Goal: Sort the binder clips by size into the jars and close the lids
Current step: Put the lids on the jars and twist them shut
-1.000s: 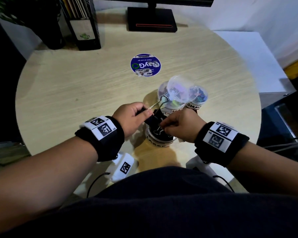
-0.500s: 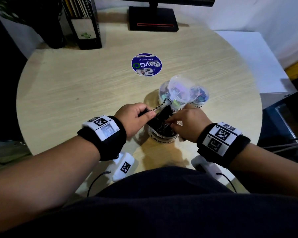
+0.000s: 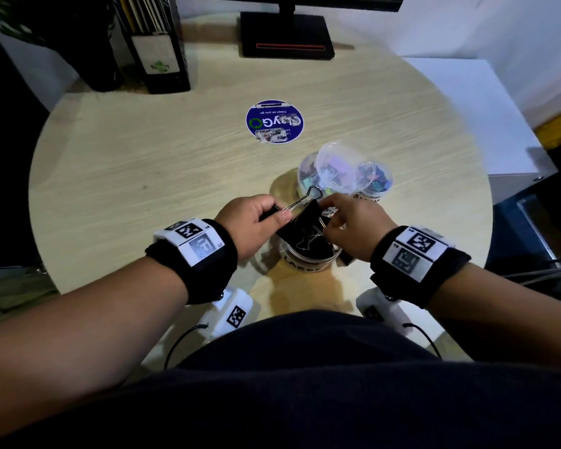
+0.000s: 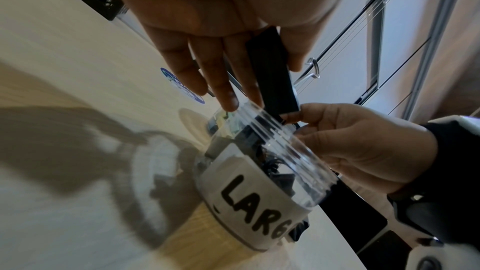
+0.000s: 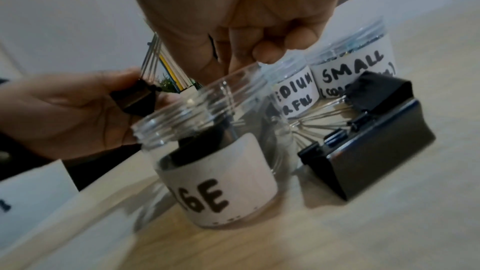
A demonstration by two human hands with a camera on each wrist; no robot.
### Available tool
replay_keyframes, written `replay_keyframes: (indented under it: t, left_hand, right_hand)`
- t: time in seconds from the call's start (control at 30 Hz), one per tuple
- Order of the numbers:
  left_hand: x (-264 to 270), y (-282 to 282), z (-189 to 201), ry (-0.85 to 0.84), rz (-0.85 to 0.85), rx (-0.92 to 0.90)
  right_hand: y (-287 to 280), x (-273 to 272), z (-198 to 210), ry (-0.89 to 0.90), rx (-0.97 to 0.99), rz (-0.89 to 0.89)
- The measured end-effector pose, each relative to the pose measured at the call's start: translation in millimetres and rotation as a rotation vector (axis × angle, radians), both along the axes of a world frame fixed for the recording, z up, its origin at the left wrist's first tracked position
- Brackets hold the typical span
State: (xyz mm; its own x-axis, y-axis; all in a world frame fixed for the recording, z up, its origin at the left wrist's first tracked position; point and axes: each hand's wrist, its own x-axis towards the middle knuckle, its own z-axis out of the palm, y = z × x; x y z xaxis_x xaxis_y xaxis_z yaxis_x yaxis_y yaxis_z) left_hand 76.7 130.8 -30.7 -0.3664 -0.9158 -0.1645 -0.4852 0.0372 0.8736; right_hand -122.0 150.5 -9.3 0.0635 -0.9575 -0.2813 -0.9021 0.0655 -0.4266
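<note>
Both hands meet over the clear plastic jar labelled LARGE (image 3: 308,257): left hand (image 3: 256,222) pinches the big black binder clip (image 3: 305,222), long axis toward 1 o'clock; right hand (image 3: 353,222) pinches its wire handle, equally near.

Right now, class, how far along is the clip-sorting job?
Done: black clips lie inside the clear jar labelled LARGE. In hand: the left hand and right hand hold a large black binder clip over its mouth. Left: two black clips on the table, and this jar's lid.
</note>
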Motion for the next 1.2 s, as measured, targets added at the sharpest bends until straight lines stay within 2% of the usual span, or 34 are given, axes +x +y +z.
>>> replay_keyframes:
  t: [0.1,0.17,0.5,0.63,0.7,0.73,0.83,1.0,1.07,1.2]
  left_hand:
    - [0.7,-0.4,-1.7,0.001,0.001,-0.007]
    - [0.8,-1.4,-2.8,-0.005,0.004,-0.012]
    - [1.1,-1.2,-0.7,-0.009,-0.002,-0.022]
    - [2.0,-1.6,-1.4,-0.006,-0.001,-0.02]
    - [1.5,-1.2,-2.1,-0.005,0.005,-0.017]
    - [1.0,-1.1,-1.9,-0.008,0.005,-0.016]
    - [1.2,-1.6,-1.0,-0.026,0.011,-0.024]
    - [-0.1,0.5,2.9,-0.004,0.012,-0.006]
    - [-1.2,1.1,3.2,-0.002,0.014,-0.009]
    - [0.0,-0.1,1.2,-0.024,0.012,-0.017]
  right_hand:
    - [1.4,0.5,-2.1,0.157,-0.048,0.121]
    - [3.4,1.3,-2.2,0.137,-0.05,0.117]
    - [-1.9,5.2,3.6,-0.15,-0.009,-0.084]
    - [-2.5,6.0,1.7,-0.432,0.033,-0.246]
    - [-4.7,5.5,2.6,-0.481,0.065,-0.261]
    - [-6.3,5.0,3.6,-0.412,0.076,-0.218]
    - [-6.2,2.0,5.8,-0.02,0.027,-0.018]
    - [-2.4,0.6,-5.5,0.248,-0.09,0.154]
    - [-0.9,1.0,-8.6,0.274,-0.119,0.205]
    - [3.3,3.7,-4.2,0.136,-0.293,0.23]
